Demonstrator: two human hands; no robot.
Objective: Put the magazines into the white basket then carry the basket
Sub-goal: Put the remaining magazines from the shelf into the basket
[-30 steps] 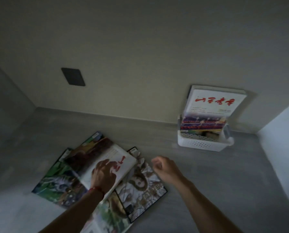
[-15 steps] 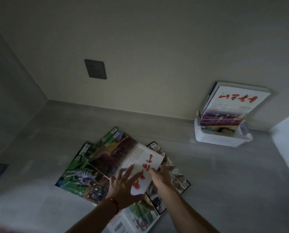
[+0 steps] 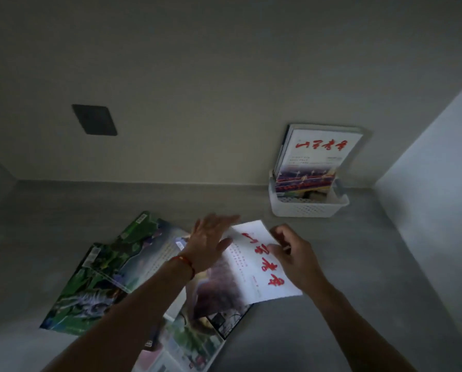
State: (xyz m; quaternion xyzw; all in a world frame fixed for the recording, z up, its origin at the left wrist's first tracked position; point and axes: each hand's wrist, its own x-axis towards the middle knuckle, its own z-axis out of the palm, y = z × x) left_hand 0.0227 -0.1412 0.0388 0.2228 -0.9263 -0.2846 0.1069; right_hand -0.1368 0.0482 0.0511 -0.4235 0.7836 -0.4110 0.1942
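A white magazine with red characters (image 3: 254, 260) lies tilted above the pile, its right edge pinched by my right hand (image 3: 291, 253). My left hand (image 3: 209, 241), fingers spread, rests flat on the magazine's left part. Under it, several colourful magazines (image 3: 90, 285) are fanned out on the grey surface. The white basket (image 3: 305, 209) stands at the back right against the wall. An upright magazine with red characters (image 3: 318, 154) leans in the basket against the wall.
A dark wall plate (image 3: 94, 120) sits on the back wall at the left. A pale side wall (image 3: 439, 146) closes the right side behind the basket. Grey countertop (image 3: 358, 264) lies between my hands and the basket.
My right hand came in from the right and took the white magazine's edge. The magazine has shifted right and lifted off the pile, with my left hand moving along on top.
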